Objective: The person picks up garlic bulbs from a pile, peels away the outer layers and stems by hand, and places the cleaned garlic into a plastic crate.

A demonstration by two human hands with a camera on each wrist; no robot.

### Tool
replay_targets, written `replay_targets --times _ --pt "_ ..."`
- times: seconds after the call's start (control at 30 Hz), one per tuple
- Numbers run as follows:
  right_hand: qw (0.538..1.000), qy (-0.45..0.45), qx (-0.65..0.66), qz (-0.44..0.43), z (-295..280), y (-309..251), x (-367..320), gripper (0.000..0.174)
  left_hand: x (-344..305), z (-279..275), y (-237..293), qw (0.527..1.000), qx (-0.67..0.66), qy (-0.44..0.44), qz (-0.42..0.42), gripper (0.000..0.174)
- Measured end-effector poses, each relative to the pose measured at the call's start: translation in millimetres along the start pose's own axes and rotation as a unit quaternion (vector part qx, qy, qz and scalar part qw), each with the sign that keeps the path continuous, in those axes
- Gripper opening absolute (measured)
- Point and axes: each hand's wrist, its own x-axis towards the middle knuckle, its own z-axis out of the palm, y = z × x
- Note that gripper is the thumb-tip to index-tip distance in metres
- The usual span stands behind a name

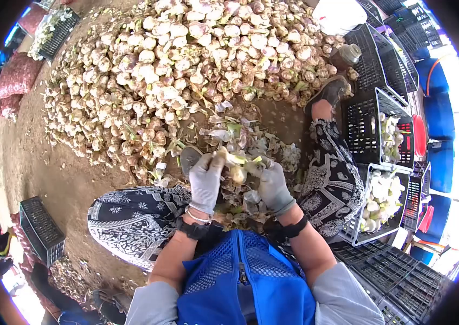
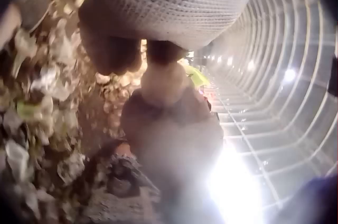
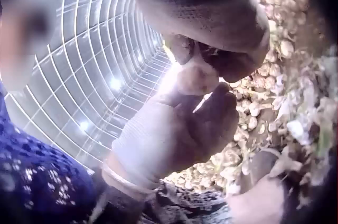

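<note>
Both hands wear pale knitted gloves and meet in front of the body at one garlic bulb (image 1: 237,174). My left hand (image 1: 206,181) pinches it from the left, near a yellow-green stem piece (image 1: 235,158). From the other side, the fingers of my right hand (image 1: 274,187) grip it too. In the left wrist view the round bulb (image 2: 163,82) shows between the two gloves, backlit. The right wrist view has the pale bulb (image 3: 198,77) under the right hand's curled fingers, with the left hand (image 3: 174,134) below. Peeled skins (image 1: 254,143) lie beneath and beyond the hands.
A large heap of untrimmed garlic (image 1: 186,59) spreads across the ground ahead. To the right stand black crates, one holding whitish garlic bulbs (image 1: 382,197). An upended dark crate (image 1: 42,230) sits at left, with red mesh sacks (image 1: 17,76) farther off. Patterned trouser legs flank the work spot.
</note>
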Motion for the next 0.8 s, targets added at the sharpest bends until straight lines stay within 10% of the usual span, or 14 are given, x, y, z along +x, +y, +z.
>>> replay_targets --times 0.23,0.33,0.47,0.67,0.8 --pt "0.957 0.154 0.231 0.088 -27.5 6.1 17.2 0.021 -10.4 -25.8 15.7 0.94 -0.323 -0.114 -0.004 0.019" --pt "0.959 0.139 0.234 0.078 -34.5 -0.3 8.9 0.027 4.4 -42.2 36.4 0.997 -0.056 -0.053 0.013 0.011" --pt "0.956 0.127 0.251 0.088 -14.9 -3.4 3.8 0.031 -6.5 -13.8 28.7 0.93 0.272 -0.17 0.181 0.029" --pt "0.972 0.141 0.189 0.004 -15.7 21.7 7.9 0.027 -5.2 7.1 17.3 0.865 0.316 -0.192 0.34 0.023" --pt "0.967 0.211 0.139 -0.034 -16.1 1.8 8.4 0.016 -11.0 10.9 11.6 0.924 0.247 -0.216 0.198 0.019"
